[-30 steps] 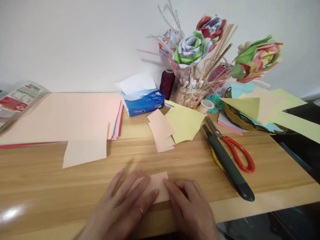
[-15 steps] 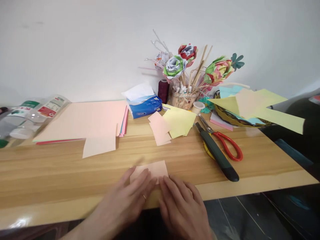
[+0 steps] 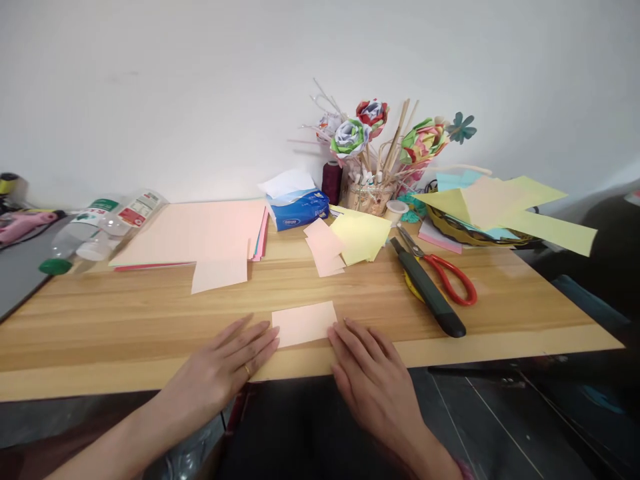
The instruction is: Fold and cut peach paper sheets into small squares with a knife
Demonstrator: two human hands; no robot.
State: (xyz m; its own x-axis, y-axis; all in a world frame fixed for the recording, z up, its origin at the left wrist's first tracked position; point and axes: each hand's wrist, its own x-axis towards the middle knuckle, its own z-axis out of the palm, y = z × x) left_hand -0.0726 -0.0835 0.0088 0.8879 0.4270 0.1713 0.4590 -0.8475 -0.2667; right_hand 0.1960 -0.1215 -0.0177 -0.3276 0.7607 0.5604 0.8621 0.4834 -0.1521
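A small pale pink paper rectangle (image 3: 305,324) lies flat near the front edge of the wooden table (image 3: 150,320). My left hand (image 3: 223,367) rests palm down at its left side, fingers stretched out, fingertips at the paper's lower left edge. My right hand (image 3: 373,367) lies at the right side with extended fingers, its fingertips touching the lower right corner. Neither hand grips anything. Beyond the paper lie small pink paper pieces (image 3: 324,248) and yellow paper sheets (image 3: 361,235).
To the right lie a black-handled cutter (image 3: 430,293) and red-handled scissors (image 3: 453,283). A pink paper stack (image 3: 200,230), plastic bottles (image 3: 100,230) and a tissue pack (image 3: 299,209) stand at the back. Paper flowers (image 3: 353,137) and a basket (image 3: 460,230) with papers are behind.
My left hand has slid left off the paper, uncovering most of it. My right hand stays at the right corner. The camera view has shifted a little.
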